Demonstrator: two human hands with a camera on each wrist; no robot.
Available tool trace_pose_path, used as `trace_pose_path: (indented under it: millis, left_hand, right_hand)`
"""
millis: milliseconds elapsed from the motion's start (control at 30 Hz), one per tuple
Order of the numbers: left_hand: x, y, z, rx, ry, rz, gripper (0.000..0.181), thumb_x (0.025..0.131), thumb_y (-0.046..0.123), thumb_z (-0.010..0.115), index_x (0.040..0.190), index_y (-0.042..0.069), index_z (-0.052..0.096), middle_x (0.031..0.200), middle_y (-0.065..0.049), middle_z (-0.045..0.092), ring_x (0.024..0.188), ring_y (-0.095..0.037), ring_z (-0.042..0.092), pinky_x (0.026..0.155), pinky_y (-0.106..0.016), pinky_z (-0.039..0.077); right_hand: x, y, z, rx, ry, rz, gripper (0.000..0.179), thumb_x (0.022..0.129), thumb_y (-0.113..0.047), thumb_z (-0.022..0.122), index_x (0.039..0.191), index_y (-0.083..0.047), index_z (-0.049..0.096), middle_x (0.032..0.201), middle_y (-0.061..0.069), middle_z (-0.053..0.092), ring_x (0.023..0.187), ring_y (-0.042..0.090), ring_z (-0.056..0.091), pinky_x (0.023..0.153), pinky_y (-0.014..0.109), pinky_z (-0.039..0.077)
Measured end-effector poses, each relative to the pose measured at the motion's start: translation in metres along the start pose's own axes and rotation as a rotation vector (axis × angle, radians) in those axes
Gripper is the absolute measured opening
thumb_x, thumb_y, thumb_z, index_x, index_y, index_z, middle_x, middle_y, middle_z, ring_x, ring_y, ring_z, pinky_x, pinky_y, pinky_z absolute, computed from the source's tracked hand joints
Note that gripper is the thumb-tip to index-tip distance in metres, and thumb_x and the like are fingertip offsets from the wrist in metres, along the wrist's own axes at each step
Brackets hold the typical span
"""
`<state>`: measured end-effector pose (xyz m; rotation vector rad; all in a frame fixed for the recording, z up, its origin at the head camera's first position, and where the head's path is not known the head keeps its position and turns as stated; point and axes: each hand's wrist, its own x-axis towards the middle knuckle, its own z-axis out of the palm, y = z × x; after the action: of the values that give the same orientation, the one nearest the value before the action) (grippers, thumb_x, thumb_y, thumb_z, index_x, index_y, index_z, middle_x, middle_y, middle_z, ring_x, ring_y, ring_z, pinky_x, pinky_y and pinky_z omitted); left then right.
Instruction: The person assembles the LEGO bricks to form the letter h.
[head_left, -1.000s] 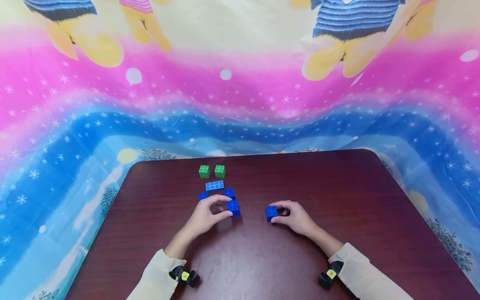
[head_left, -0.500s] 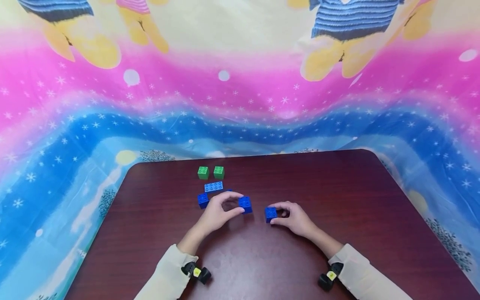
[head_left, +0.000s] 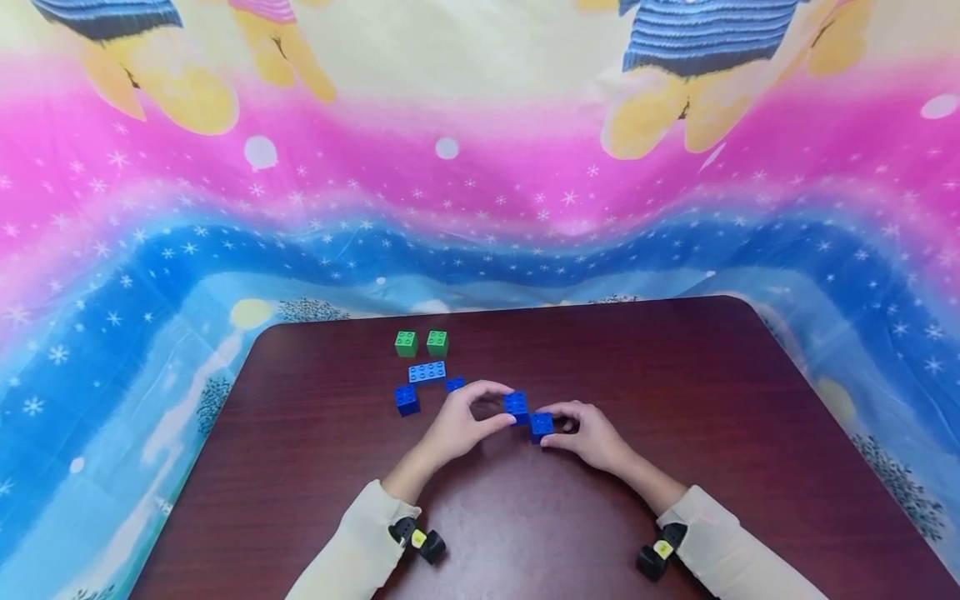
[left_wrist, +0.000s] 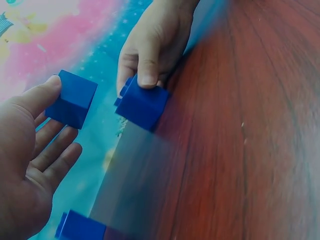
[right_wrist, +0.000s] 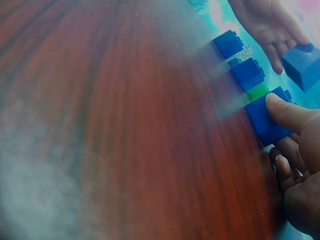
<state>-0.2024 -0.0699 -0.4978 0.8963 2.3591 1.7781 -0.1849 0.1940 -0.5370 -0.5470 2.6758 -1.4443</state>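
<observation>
Between thumb and fingers, my left hand [head_left: 461, 423] pinches a dark blue building block [head_left: 516, 407] with studs on top. In both wrist views this left block [left_wrist: 75, 99] is lifted off the table. My right hand [head_left: 592, 435] pinches a second dark blue block [head_left: 541, 427], which sits low at the table surface, studs up. In the head view the two blocks nearly meet, the left one slightly farther back. Another dark blue block [head_left: 407, 400] stands left of my left hand, and one more [head_left: 454, 384] is partly covered by that hand.
Two green blocks [head_left: 407, 344] stand side by side toward the back of the dark wooden table [head_left: 637, 358]. In front of them lies a flat light blue brick [head_left: 427, 372]. A printed cloth [head_left: 450, 200] hangs behind the table's far edge.
My left hand has carried its block rightward, up to the block in my right hand. The standing blue blocks at left are more uncovered now. My right hand has stayed in place.
</observation>
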Motion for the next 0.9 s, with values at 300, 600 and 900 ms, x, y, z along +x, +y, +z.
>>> trace_pose_path:
  millis: [300,600,900]
  left_hand:
    - [0.003,0.000,0.012,0.015,-0.016,-0.014,0.034,0.093,0.020,0.077,0.125,0.013,0.068,0.118,-0.002,0.071,0.103,-0.016,0.070,0.091,-0.036,0.058]
    - [0.004,-0.002,0.023,0.020,-0.048,-0.029,0.033,0.093,0.020,0.077,0.124,0.013,0.068,0.113,-0.001,0.072,0.100,-0.019,0.070,0.087,-0.039,0.059]
    - [0.006,-0.003,0.029,0.050,-0.047,-0.042,0.033,0.092,0.021,0.079,0.122,0.014,0.068,0.109,0.001,0.072,0.093,-0.012,0.069,0.082,-0.033,0.059]
  right_hand:
    - [0.001,0.001,0.001,0.002,0.008,-0.008,0.039,0.083,-0.020,0.086,0.120,-0.013,0.075,0.107,0.000,0.071,0.084,0.016,0.057,0.073,0.028,0.051]
    - [0.001,0.001,0.000,-0.009,0.016,-0.042,0.040,0.081,-0.018,0.088,0.117,-0.006,0.075,0.105,0.003,0.071,0.081,0.013,0.058,0.071,0.026,0.051]
    - [0.002,0.004,0.002,-0.002,0.023,-0.045,0.038,0.080,-0.018,0.088,0.114,-0.006,0.075,0.103,0.003,0.071,0.082,0.013,0.058,0.072,0.026,0.051]
